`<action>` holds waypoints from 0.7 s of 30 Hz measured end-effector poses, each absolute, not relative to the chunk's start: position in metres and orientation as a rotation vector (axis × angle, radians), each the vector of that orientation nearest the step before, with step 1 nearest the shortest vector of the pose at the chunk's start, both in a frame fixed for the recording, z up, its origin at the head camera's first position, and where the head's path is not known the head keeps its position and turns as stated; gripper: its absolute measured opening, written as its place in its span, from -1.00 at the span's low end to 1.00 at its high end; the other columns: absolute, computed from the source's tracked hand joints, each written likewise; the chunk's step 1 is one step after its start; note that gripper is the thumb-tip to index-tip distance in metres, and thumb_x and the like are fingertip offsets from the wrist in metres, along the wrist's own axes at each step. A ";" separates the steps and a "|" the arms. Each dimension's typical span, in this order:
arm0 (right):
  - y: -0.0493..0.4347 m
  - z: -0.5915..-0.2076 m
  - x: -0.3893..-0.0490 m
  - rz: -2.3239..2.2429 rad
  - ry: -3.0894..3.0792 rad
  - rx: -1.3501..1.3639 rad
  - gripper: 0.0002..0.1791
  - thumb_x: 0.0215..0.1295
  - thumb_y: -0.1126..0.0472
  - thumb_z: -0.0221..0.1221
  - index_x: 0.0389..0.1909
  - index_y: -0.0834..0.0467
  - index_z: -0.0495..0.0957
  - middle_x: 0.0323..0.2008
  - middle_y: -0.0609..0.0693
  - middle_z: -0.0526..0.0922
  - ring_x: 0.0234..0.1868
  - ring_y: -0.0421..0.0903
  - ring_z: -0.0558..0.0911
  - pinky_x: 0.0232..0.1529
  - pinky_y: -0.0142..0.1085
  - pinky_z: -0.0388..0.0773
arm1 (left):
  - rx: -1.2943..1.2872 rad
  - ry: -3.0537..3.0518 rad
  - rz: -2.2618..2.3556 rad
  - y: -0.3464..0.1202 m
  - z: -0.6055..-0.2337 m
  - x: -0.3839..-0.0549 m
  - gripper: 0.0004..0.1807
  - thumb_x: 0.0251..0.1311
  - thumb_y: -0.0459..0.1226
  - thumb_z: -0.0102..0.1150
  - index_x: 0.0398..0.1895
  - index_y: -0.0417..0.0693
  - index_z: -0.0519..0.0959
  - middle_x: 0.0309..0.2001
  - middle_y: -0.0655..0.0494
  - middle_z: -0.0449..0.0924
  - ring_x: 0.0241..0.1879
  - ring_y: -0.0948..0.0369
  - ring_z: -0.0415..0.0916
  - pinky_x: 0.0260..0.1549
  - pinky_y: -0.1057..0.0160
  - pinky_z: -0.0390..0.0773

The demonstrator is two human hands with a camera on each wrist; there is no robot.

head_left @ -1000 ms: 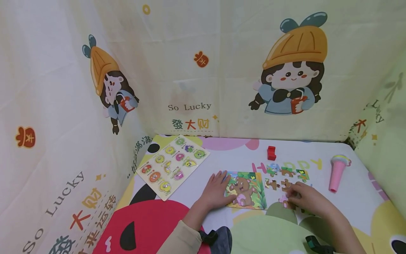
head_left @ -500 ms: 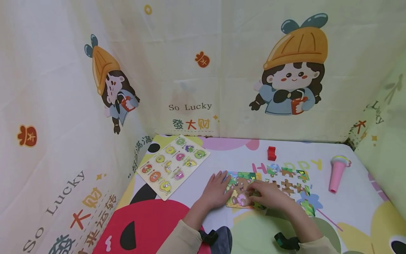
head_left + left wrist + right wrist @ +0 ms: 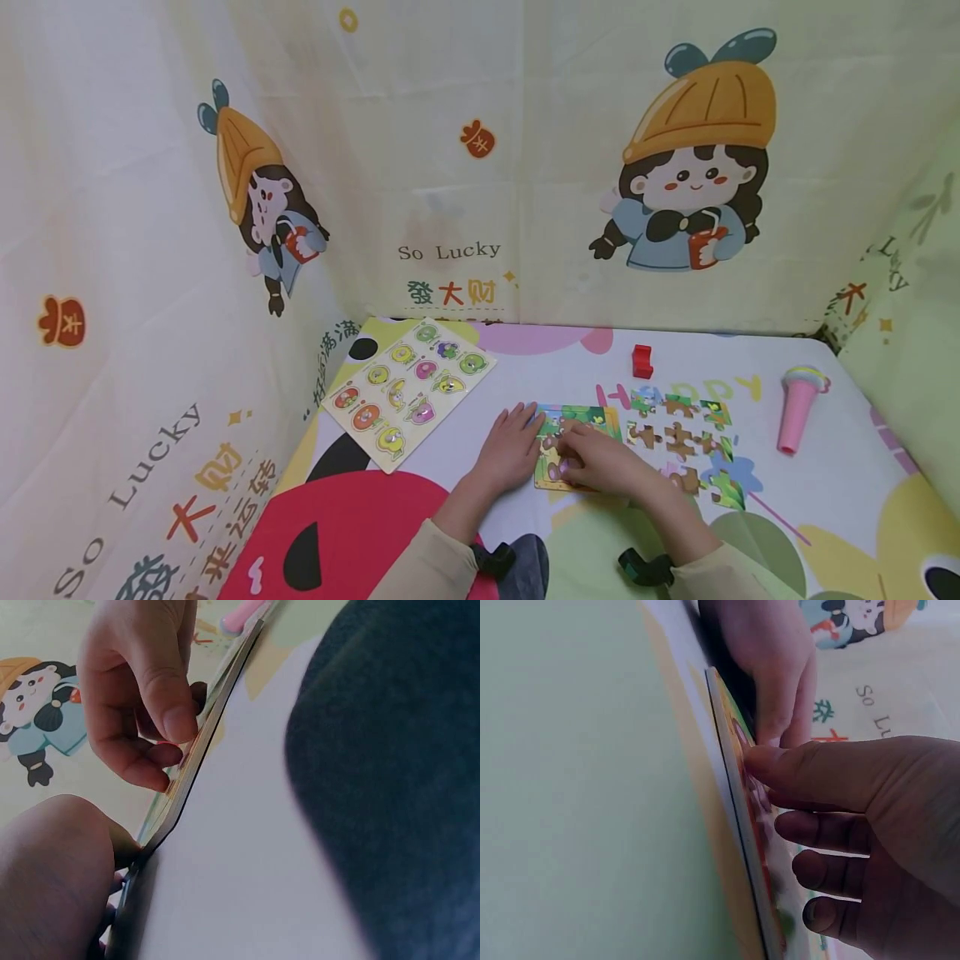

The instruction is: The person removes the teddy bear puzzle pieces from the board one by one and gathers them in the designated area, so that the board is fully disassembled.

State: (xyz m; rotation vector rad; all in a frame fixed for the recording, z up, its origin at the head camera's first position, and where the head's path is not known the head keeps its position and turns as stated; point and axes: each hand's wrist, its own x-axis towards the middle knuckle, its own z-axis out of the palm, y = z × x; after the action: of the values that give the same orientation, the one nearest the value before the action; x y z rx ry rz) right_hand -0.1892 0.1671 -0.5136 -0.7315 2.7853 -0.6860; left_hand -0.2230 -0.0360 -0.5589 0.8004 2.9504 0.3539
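A bear jigsaw puzzle board (image 3: 545, 482) lies before me, its right part partly covered by a hand. My left hand (image 3: 507, 450) rests flat at its left edge, fingers straight and thumb towards the picture. My right hand (image 3: 606, 462) is over the board, fingers bent, with thumb and fingertips at the picture's surface. In the right wrist view the right thumb (image 3: 769, 761) touches the board face; whether a piece sits between thumb and finger is hidden. To the right lie several loose puzzle pieces (image 3: 679, 440) in rows, including a pink-and-brown piece (image 3: 684, 480).
A fruit picture board (image 3: 411, 392) lies at the back left. A small red block (image 3: 642, 362) stands behind the loose pieces, and a pink toy microphone (image 3: 799, 412) lies at the far right. A printed curtain (image 3: 555, 167) surrounds the table.
My right hand has moved left from the loose pieces onto the bear puzzle board, then further left across it. The pink-and-brown piece stays among the loose ones. My left hand has stayed put.
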 end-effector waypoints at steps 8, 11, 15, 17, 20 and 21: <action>0.161 -0.516 -0.191 -0.694 2.784 -0.671 -0.57 0.17 -0.04 0.38 0.01 0.03 0.58 -0.13 -0.16 0.52 -0.24 -0.22 0.44 -0.17 -0.27 0.52 | 0.792 2.956 0.342 -0.035 -0.554 -0.221 -0.43 0.50 -0.03 -0.25 0.52 0.12 0.20 0.56 0.17 0.10 0.57 0.12 -0.03 0.52 -0.03 0.01; 0.160 -0.516 -0.194 -0.699 2.765 -0.667 -0.61 0.14 -0.02 0.40 -0.07 0.03 0.55 -0.22 -0.18 0.47 -0.28 -0.23 0.42 -0.25 -0.33 0.47 | 0.793 2.960 0.342 -0.035 -0.555 -0.221 -0.43 0.50 -0.03 -0.25 0.52 0.11 0.20 0.55 0.16 0.10 0.57 0.12 -0.03 0.52 -0.03 0.01; 0.160 -0.517 -0.196 -0.737 2.748 -0.693 -0.62 0.12 0.06 0.42 -0.13 0.04 0.48 -0.30 -0.17 0.41 -0.32 -0.22 0.39 -0.32 -0.37 0.38 | 0.797 2.963 0.347 -0.036 -0.556 -0.221 -0.44 0.50 -0.04 -0.26 0.52 0.11 0.20 0.55 0.17 0.10 0.57 0.12 -0.02 0.52 -0.03 0.01; 0.160 -0.517 -0.195 -0.779 2.735 -0.699 -0.62 0.13 0.10 0.41 -0.11 0.07 0.48 -0.30 -0.15 0.40 -0.33 -0.22 0.39 -0.35 -0.38 0.36 | 0.797 2.964 0.344 -0.035 -0.556 -0.222 -0.43 0.51 -0.03 -0.26 0.52 0.12 0.20 0.55 0.17 0.10 0.57 0.12 -0.02 0.52 -0.02 0.01; 0.160 -0.518 -0.195 -0.821 2.722 -0.672 -0.65 0.18 0.13 0.37 -0.07 0.05 0.48 -0.32 -0.15 0.41 -0.35 -0.24 0.40 -0.37 -0.40 0.37 | 0.793 2.967 0.345 -0.035 -0.557 -0.222 -0.43 0.50 -0.03 -0.26 0.52 0.13 0.20 0.55 0.17 0.10 0.57 0.12 -0.02 0.52 -0.02 0.01; 0.160 -0.518 -0.195 -0.837 2.717 -0.660 -0.66 0.20 0.14 0.36 -0.06 0.04 0.49 -0.32 -0.17 0.41 -0.35 -0.24 0.41 -0.38 -0.41 0.38 | 0.793 2.968 0.343 -0.035 -0.557 -0.222 -0.43 0.50 -0.02 -0.26 0.52 0.13 0.20 0.55 0.17 0.10 0.57 0.12 -0.02 0.52 -0.02 0.01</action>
State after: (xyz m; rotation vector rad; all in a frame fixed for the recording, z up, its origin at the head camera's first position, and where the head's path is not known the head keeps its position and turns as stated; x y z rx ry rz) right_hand -0.1953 0.1601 -0.5179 -0.6598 2.7174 -0.8373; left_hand -0.2219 -0.0355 -0.5569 0.7934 2.9676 0.3428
